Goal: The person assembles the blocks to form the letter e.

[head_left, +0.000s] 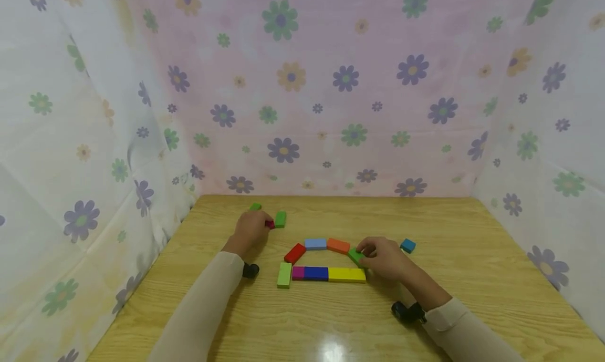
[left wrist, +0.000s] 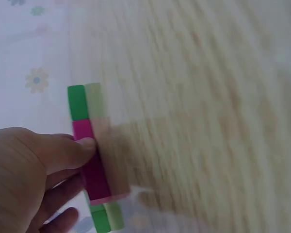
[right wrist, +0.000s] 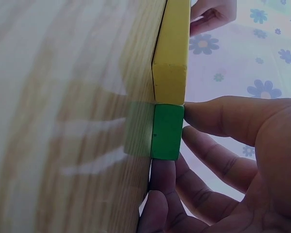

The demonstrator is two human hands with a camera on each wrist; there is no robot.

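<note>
At the back left, my left hand pinches a magenta block between thumb and fingers. Green blocks stand on either side of that block. My right hand holds a green block at the right end of a curved row, its thumb and fingers around it. The row also has a red block, a light blue block and an orange block. Below the curve lies a straight line: a small magenta block, a dark blue block and a yellow block.
A light green block lies at the left end of the straight line. Beyond my right hand is a blue block. Flowered cloth stands around the back and sides of the wooden table.
</note>
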